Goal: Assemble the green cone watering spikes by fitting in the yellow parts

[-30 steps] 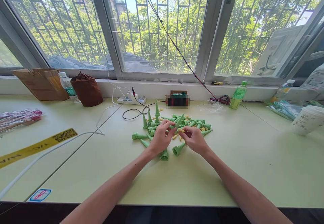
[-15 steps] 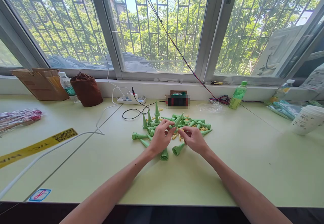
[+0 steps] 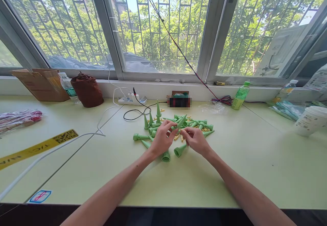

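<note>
A heap of green plastic cone spikes and small yellow pegs lies in the middle of the pale green table. My left hand is closed on one green spike, its tip pointing up and to the right. My right hand is pinched close against that spike's lower end; whatever small piece it holds is hidden by the fingers. A few spikes stand upright behind my left hand, and two lie open-end forward just below my hands.
On the sill side stand a brown pouch, a cardboard box, water bottles, a power strip with cables, and a green bottle. A paper cup is at far right. A white cable and yellow tape cross the left.
My right hand has edged slightly up toward the spike in my left hand. Everything else is as before.
</note>
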### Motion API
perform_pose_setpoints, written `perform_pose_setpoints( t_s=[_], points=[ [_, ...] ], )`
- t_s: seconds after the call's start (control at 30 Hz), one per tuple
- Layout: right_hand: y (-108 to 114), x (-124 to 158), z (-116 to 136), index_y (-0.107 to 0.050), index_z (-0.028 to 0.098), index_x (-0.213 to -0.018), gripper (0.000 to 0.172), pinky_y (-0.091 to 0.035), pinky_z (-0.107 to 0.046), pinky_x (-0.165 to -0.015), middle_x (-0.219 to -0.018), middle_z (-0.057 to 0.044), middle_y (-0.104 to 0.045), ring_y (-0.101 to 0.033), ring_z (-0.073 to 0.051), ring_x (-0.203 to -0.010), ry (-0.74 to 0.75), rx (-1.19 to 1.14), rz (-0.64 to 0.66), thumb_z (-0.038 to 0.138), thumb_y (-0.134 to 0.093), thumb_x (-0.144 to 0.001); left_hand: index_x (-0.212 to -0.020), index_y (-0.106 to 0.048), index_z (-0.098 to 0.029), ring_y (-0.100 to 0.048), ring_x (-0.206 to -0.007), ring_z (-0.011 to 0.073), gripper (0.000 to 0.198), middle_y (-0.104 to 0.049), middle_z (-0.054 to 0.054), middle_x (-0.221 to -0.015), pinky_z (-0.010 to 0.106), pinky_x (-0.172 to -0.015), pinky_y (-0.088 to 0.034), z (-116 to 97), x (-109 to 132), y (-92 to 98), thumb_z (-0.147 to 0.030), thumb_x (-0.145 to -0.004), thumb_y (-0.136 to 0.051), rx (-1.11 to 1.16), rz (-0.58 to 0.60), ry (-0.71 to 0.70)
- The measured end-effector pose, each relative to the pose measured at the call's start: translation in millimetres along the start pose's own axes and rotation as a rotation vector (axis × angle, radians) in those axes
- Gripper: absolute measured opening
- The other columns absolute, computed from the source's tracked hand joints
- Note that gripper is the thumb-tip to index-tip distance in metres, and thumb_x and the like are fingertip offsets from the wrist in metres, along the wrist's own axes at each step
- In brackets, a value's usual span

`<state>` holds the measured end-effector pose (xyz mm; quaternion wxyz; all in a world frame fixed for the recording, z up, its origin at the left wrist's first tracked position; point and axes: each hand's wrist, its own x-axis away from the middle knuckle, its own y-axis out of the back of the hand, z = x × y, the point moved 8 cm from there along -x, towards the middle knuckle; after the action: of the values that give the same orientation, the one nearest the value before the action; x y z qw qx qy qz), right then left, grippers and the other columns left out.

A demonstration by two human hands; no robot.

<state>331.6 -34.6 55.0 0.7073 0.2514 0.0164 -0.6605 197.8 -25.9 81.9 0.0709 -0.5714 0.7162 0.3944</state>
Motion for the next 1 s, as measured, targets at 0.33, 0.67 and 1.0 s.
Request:
perform_pose_setpoints(
  t_s=[0.33, 0.67, 1.0],
  points=[
    [-9, 0, -6, -0.053, 0.018, -0.064, 0.044, -0.033, -0.022, -0.037, -0.049, 0.004, -0.048, -0.042, -0.009, -0.037, -0.161, -0.324, 0.129, 0.057, -0.059, -0.082, -0.105, -0.065, -0.021, -0.058, -0.077, 0.0128, 0.021, -0.053, 0.006, -0.100, 0.022, -0.060, -0.054, 1, 0, 1.0, -0.033, -0.092, -0.055, 0.046, 0.002, -0.007],
    [4, -2, -4, -0.052, 0.018, -0.065, 0.042, -0.033, -0.023, -0.037, -0.052, 0.004, -0.046, -0.043, -0.010, -0.039, -0.088, -0.249, -0.025, 0.055, -0.059, -0.085, -0.104, -0.063, -0.017, -0.059, -0.070, 0.0120, 0.027, -0.058, 0.005, -0.092, 0.021, -0.056, -0.049, 4, -2, 10.5, -0.039, -0.093, -0.052, -0.013, -0.109, 0.072],
    [5, 1, 10, -0.055, 0.018, -0.067, 0.035, -0.027, -0.026, -0.048, -0.057, 0.002, -0.043, -0.037, -0.012, -0.051, 0.137, 0.141, -0.052, 0.040, -0.051, -0.093, -0.105, -0.061, -0.015, -0.053, -0.053, 0.0111, 0.039, -0.059, 0.000, -0.063, 0.020, -0.049, -0.041, 15, -2, -2.0, -0.050, -0.092, -0.049, 0.186, 0.037, 0.195]
  ],
)
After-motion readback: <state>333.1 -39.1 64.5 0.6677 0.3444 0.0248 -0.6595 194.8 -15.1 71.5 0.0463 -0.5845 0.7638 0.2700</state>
